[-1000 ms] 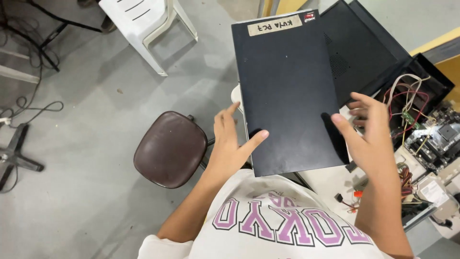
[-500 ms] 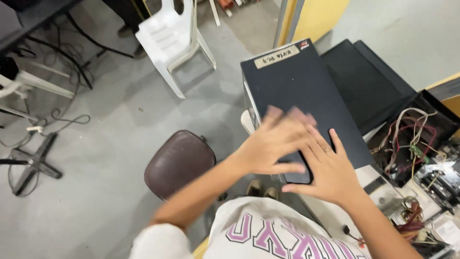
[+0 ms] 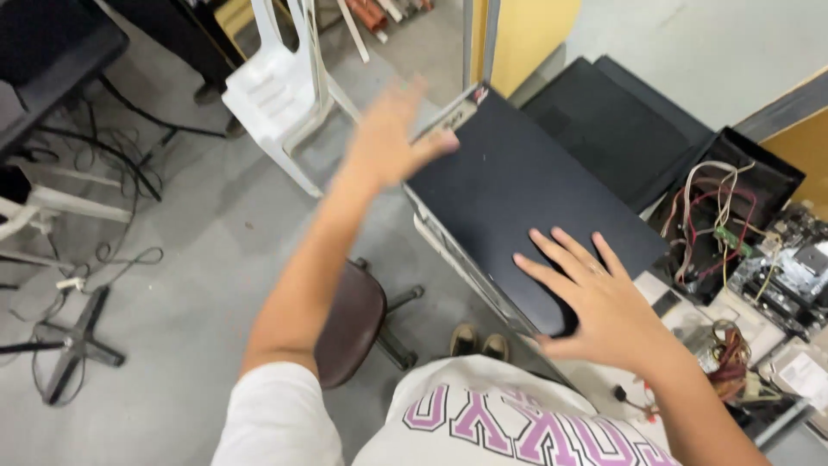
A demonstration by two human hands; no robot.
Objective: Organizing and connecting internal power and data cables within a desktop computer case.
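Observation:
A black computer case (image 3: 509, 185) lies flat in front of me, its dark side panel facing up and a pale label strip at its far end. My right hand (image 3: 595, 298) rests palm down on the near part of that panel with fingers spread. Stretched out and blurred, my left hand (image 3: 388, 138) reaches the case's far left corner by the label; its fingers are apart and I cannot tell whether they touch the case.
A brown round stool (image 3: 354, 324) stands under my left arm. Behind it is a white plastic chair (image 3: 280, 103). More black panels (image 3: 621, 121) and an opened case with loose wires (image 3: 724, 216) lie to the right. Cables and a chair base (image 3: 73, 345) cover the floor at left.
My left hand has swung from the near part of the panel out to the case's far left corner. The right hand stays flat on the panel. The view has tilted.

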